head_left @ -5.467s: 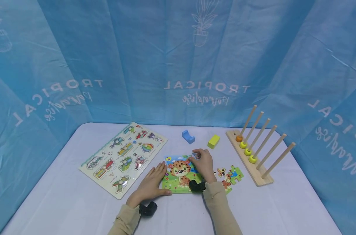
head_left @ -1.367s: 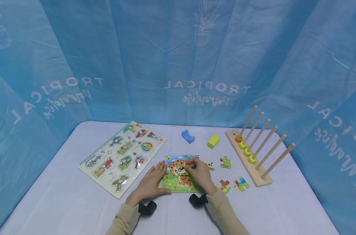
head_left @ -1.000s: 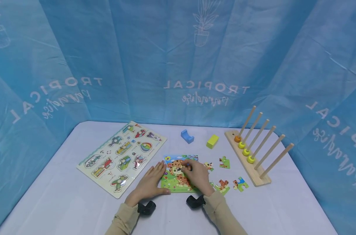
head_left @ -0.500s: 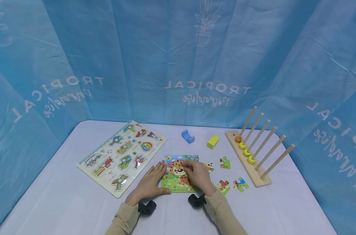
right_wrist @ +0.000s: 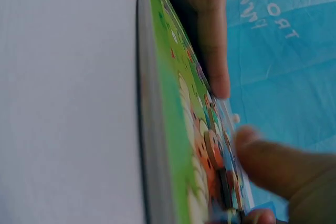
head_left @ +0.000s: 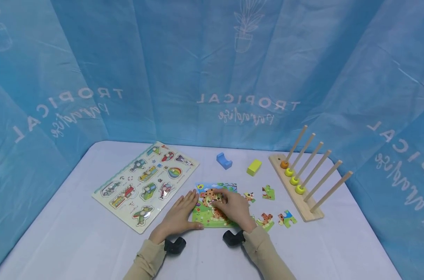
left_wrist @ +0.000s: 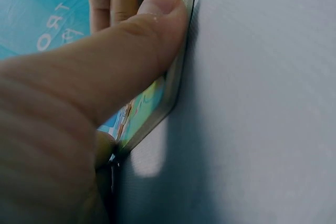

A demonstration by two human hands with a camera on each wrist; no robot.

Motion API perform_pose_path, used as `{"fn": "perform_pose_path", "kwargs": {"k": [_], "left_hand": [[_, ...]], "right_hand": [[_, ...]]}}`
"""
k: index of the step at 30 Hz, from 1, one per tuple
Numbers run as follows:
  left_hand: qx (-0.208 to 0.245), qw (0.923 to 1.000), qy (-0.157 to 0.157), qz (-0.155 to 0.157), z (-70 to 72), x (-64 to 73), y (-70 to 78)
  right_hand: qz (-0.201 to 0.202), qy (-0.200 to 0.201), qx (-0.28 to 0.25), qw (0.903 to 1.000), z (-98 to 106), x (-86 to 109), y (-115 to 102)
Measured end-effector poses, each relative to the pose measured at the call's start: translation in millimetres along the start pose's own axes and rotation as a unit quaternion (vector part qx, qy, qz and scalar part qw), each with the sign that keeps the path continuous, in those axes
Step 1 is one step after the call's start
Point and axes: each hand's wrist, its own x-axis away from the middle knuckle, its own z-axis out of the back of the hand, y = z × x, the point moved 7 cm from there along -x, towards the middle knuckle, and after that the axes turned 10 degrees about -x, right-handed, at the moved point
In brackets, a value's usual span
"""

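Observation:
The leopard puzzle board lies on the table between the two hands. My left hand rests along its left edge with fingers extended, the thumb touching the front edge. Over the leopard's face, my right hand has a bent index finger and thumb at a puzzle piece, which looks raised from the picture. The right thumb is close to that piece, but blur and the hand partly hide the contact. Several loose puzzle pieces lie to the right, including a green one and a blue-and-orange one.
A vehicle peg-puzzle board lies at the left. Behind the leopard board sit a blue curved block and a yellow block. A wooden rack with upright pegs and several beads stands at the right.
The right hand has moved from the board's upper right onto the leopard's face, and shifts slightly left there. The loose pieces at right lie spread apart now. The left hand stays in place.

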Motion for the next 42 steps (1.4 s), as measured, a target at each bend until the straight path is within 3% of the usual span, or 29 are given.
{"fn": "perform_pose_path", "kwargs": {"k": [4, 12, 26, 30, 35, 39, 42], "left_hand": [[-0.003, 1.0, 0.003, -0.001, 4.1, -0.4, 1.6], [-0.007, 1.0, 0.001, -0.001, 3.5, -1.8, 1.8], [0.003, 0.9999, 0.007, -0.007, 5.7, -0.1, 1.4], [0.009, 0.9998, 0.013, -0.013, 5.0, 0.0, 2.4], [0.011, 0.9998, 0.011, -0.01, 4.2, 0.8, 3.7], [0.003, 1.0, 0.007, -0.006, 3.0, 1.4, 3.2], [0.003, 1.0, 0.006, -0.004, 2.8, 1.9, 2.1]], "right_hand": [[0.012, -0.006, 0.023, 0.9997, 0, -0.2, -3], [-0.005, -0.019, 0.012, 0.9997, 2, 0.9, -3], [-0.011, -0.004, 0.012, 0.9999, 0, -0.8, -4], [-0.02, -0.038, -0.066, 0.9969, 3, -0.8, 5], [-0.072, -0.053, -0.193, 0.9772, 26, 1.1, 29], [-0.117, -0.032, -0.198, 0.9726, 53, 7.0, 57], [-0.145, -0.041, -0.185, 0.9711, 68, 12.6, 76]]}}
